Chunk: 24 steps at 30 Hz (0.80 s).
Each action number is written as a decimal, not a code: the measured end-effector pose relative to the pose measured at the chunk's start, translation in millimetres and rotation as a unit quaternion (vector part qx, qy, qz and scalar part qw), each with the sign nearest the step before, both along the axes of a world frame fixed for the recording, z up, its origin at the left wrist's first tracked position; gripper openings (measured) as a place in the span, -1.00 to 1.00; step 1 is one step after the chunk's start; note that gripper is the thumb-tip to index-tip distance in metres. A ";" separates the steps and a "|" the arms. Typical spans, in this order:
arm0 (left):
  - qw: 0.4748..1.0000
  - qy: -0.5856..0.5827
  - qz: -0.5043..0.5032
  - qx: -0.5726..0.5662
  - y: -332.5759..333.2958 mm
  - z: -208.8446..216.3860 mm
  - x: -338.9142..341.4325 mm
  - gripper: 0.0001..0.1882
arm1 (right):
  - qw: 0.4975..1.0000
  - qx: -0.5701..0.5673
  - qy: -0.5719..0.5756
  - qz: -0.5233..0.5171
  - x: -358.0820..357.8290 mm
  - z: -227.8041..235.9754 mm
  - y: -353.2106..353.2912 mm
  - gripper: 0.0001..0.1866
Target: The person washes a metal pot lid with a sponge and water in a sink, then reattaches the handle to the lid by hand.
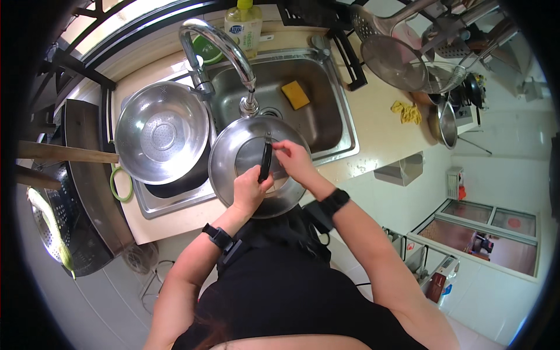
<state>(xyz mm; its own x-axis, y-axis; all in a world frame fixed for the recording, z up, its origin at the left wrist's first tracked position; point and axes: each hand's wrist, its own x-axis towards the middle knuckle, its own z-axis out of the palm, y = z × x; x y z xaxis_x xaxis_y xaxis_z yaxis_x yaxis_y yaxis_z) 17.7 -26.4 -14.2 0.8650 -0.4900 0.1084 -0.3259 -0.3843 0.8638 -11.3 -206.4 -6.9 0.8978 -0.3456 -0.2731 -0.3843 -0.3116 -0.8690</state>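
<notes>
A round see-through pot lid (226, 166) with a metal rim is held over the sink's near edge, in front of my body. Its upright black handle (266, 158) stands in the middle. My left hand (249, 190) is closed round the near end of that handle. At the far end, by a small metal fitting, the bent fingers of my right hand (296, 165) pinch the handle; their tips are partly hidden. Beyond the lid, the chrome faucet (224, 46) arches over the sink (345, 116). An orange-yellow sponge (295, 95) lies in the basin.
Left of the lid, a perforated steel colander (131, 131) rests over the second basin. A green ring (121, 184) lies beside it. A soap bottle (245, 32) stands behind the faucet. Strainers (394, 63) hang at upper right, near a yellow cloth (406, 112) on the counter.
</notes>
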 end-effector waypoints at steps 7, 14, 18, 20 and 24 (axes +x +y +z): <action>0.998 -0.001 0.061 0.006 3.6 1.9 3.9 -0.68 | 0.977 0.194 0.082 -0.042 -59.8 44.5 -26.2 -0.71; 0.990 0.094 0.106 -0.022 -24.4 6.5 1.4 -0.65 | 0.961 0.236 0.124 -0.074 -65.1 56.3 1.7 -0.69; 0.982 0.136 0.127 -0.036 -38.0 1.3 -0.2 -0.63 | 0.979 0.171 0.076 -0.084 -66.9 33.3 3.9 -0.70; 0.982 0.138 0.127 -0.036 -38.0 -2.2 -3.4 -0.63 | 0.995 0.048 0.029 -0.080 -60.9 13.7 6.4 -0.70; 0.988 0.096 0.113 -0.053 -42.5 1.2 -7.2 -0.64 | 0.986 0.077 0.007 -0.145 -27.7 6.2 7.3 -0.72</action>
